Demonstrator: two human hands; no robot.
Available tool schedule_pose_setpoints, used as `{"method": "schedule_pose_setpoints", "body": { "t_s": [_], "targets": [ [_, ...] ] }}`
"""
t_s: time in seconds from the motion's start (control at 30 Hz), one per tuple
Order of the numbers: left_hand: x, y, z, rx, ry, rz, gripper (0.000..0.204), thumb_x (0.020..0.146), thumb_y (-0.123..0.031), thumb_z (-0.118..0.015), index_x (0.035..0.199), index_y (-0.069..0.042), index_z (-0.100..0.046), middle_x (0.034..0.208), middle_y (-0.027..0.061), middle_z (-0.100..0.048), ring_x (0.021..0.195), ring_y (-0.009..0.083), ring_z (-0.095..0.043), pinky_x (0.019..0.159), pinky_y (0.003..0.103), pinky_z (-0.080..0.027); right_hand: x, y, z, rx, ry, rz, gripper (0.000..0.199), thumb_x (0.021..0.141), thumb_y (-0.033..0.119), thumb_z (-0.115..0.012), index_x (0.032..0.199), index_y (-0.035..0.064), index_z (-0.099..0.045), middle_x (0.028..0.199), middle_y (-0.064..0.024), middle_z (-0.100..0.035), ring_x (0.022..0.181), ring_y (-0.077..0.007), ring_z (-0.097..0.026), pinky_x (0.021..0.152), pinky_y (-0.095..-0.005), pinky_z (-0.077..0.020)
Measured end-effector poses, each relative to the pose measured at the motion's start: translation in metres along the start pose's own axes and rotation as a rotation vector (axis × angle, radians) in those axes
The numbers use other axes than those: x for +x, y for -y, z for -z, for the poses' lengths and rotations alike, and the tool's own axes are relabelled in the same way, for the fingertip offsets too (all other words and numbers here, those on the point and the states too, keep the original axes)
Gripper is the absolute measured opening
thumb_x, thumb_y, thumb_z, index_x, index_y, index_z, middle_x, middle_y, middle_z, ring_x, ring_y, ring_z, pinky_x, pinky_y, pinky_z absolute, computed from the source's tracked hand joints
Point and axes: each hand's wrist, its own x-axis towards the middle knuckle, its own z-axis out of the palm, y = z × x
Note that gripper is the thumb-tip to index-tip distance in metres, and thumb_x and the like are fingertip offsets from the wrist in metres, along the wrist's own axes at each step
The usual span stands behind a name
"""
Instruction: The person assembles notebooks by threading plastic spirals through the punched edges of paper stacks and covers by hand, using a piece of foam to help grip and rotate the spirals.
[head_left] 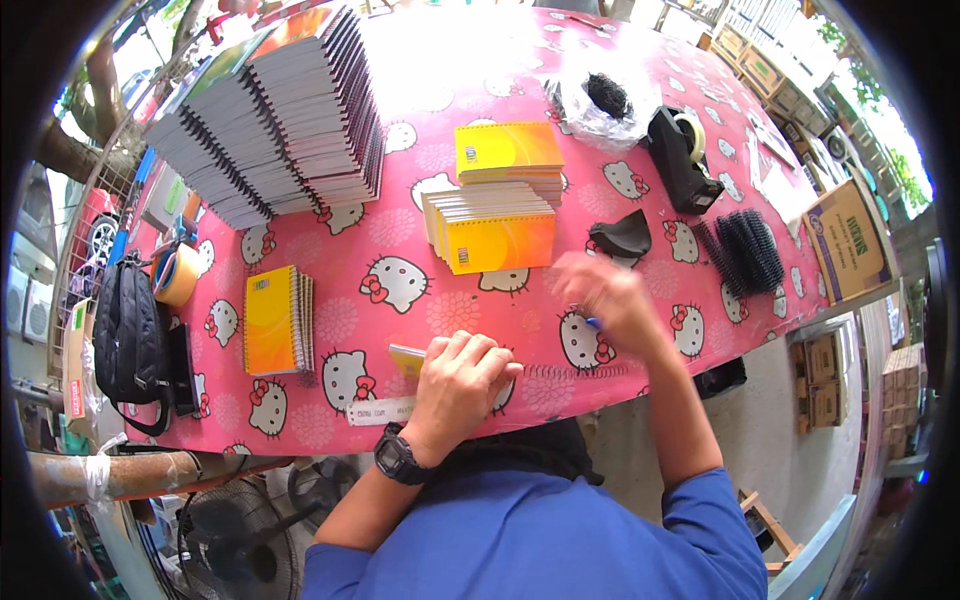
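A small yellow notebook (405,359) lay near the front edge of the worktop (540,325), mostly hidden under the left hand (463,377). That hand's fingers lay together over it; whether its grip clamped anything could not be told. A thin coil (575,373) ran rightward from beside it. The right hand (612,302) was blurred above, its grip unclear. Doing this well probably called for even pressure, flush page edges and a straight coil. Beyond sat stacked yellow notebooks (500,243).
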Motion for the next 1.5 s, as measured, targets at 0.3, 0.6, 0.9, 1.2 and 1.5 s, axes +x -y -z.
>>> {"method": "schedule_pose_setpoints", "body": {
  "t_s": [0.3,0.6,0.9,1.2,1.5],
  "targets": [
    [-0.004,0.001,0.008,-0.047,0.165,0.013,0.03,0.078,-0.038,-0.068,0.091,-0.012,-0.063,0.086,0.0025,-0.062,0.088,0.0213,-0.058,0.088,0.041,-0.037,0.03,-0.08,0.069,-0.683,-0.315,-0.28,0.061,0.067,0.053,-0.073,0.112,0.0127,-0.063,0.135,-0.0239,-0.041,0.123,-0.0402,-0.039,0.098,-0.0481,-0.0381],
    [-0.033,0.034,0.015,0.039,-0.106,0.095,0.028,0.06,-0.031,-0.08,0.076,-0.015,-0.063,0.076,-0.004,-0.058,0.086,0.0158,-0.056,0.102,0.051,-0.021,-0.017,0.03,-0.038,0.518,0.395,0.096,0.052,0.073,0.05,-0.07,0.097,0.004,-0.069,0.117,-0.0182,-0.059,0.107,-0.0295,-0.055,0.094,-0.0404,-0.0404],
    [-0.029,0.036,0.015,-0.026,-0.12,0.08,0.025,0.06,-0.027,-0.079,0.073,-0.016,-0.061,0.074,-0.0041,-0.056,0.084,0.0164,-0.055,0.099,0.051,-0.025,0.007,0.03,-0.04,-0.214,0.242,0.05,0.042,0.07,0.039,-0.075,0.094,0.0047,-0.069,0.121,-0.0197,-0.057,0.109,-0.0292,-0.053,0.094,-0.0413,-0.0393],
    [-0.042,0.045,-0.006,-0.665,-0.541,0.416,0.065,0.059,-0.01,-0.088,0.109,-0.005,-0.047,0.106,0.0081,-0.051,0.096,0.0168,-0.053,0.09,0.031,-0.043,0.003,0.034,-0.051,0.728,0.409,0.1,0.046,0.074,0.045,-0.07,0.099,0.0057,-0.068,0.124,-0.0188,-0.055,0.116,-0.0284,-0.05,0.099,-0.0411,-0.0355],
    [-0.057,0.064,-0.018,-0.945,-0.156,0.485,0.041,0.068,-0.005,-0.081,0.088,-0.009,-0.046,0.084,-0.0005,-0.048,0.08,0.0094,-0.05,0.073,0.026,-0.045,0.024,0.04,-0.062,0.115,0.424,0.179,0.049,0.073,0.047,-0.069,0.098,0.004,-0.066,0.12,-0.0171,-0.058,0.114,-0.0288,-0.052,0.099,-0.04,-0.0353]
  ]
}}
